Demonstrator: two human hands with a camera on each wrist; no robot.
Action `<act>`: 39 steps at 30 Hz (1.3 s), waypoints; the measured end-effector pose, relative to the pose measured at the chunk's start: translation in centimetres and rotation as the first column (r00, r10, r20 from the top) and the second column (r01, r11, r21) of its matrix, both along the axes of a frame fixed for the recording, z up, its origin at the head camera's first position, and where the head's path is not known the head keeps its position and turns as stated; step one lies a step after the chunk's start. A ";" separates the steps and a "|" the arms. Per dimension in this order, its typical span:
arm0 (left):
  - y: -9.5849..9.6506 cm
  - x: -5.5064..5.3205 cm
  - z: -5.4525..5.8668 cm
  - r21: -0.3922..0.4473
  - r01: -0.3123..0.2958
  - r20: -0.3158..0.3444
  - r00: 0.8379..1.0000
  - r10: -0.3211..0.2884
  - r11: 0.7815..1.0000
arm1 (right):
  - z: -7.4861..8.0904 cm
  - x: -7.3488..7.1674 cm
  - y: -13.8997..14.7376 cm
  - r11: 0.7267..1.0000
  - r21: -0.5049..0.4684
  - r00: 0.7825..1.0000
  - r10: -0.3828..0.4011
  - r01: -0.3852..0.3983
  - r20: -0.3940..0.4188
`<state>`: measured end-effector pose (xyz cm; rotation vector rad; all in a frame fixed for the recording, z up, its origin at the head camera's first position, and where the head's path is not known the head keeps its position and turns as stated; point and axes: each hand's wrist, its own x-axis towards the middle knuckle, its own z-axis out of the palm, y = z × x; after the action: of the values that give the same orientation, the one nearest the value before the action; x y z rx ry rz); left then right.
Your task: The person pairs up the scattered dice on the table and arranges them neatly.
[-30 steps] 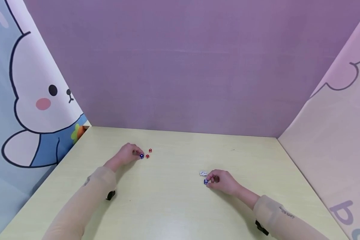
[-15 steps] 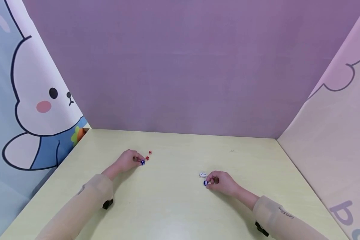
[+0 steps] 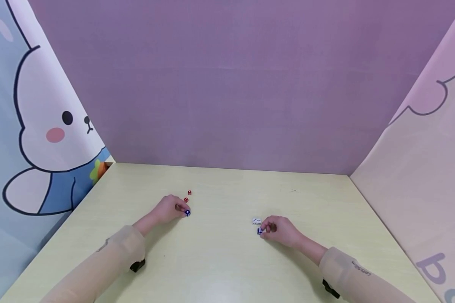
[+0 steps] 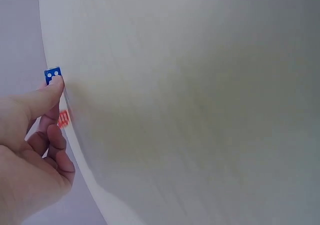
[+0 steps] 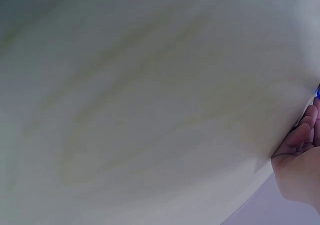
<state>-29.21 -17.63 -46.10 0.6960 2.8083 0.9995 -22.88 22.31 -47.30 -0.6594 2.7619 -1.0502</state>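
Left-hand blue die (image 3: 187, 213) sits at the fingertips of the left hand (image 3: 170, 209), over the left part of the desk (image 3: 227, 265); whether it touches the wood, I cannot tell. It is a cube, about as long as it is wide, and in the left wrist view one white-spotted face turns to the camera, its edges only slightly tilted. Thumb and forefinger pinch it closely, while the other fingers curl loosely towards the palm. Two red dice, the near one (image 3: 186, 200) and the far one (image 3: 189, 192), lie just beyond, in a short line leading away from the person and a little to the right.

Well to the right, the right hand (image 3: 282, 230) pinches the right-hand blue die (image 3: 259, 231) between thumb and forefinger, nearly closed, with a spotted face towards the person. Just past it, two white dice (image 3: 256, 221) sit side by side, their row's long axis running left to right. The right wrist view shows only a blue sliver.
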 end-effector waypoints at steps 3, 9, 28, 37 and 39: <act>0.6 0.4 0.0 0.006 -0.001 0.022 1.000 0.001 1.000 | 0.0 0.0 0.0 1.000 -0.002 1.000 -0.004 0.004 0.004; 2.1 1.1 0.1 0.011 -0.007 0.062 0.998 0.006 1.000 | 0.0 0.0 0.0 1.000 -0.001 1.000 -0.005 0.005 0.003; 7.1 3.2 0.1 0.074 0.096 0.141 0.984 -0.105 0.993 | 0.2 0.2 -0.1 1.000 0.009 1.000 -0.008 0.008 -0.001; 9.9 4.2 0.2 0.080 0.101 0.162 0.980 -0.113 0.992 | 0.4 0.2 -0.1 1.000 0.002 1.000 -0.011 0.011 0.013; 10.6 4.4 0.2 0.088 0.096 0.167 0.980 -0.110 0.992 | 0.4 0.2 -0.1 1.000 0.002 1.000 -0.012 0.012 0.015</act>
<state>-24.85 -7.04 -45.89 0.7183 2.5704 1.1006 -22.69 22.17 -46.88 -0.6330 2.7570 -1.0510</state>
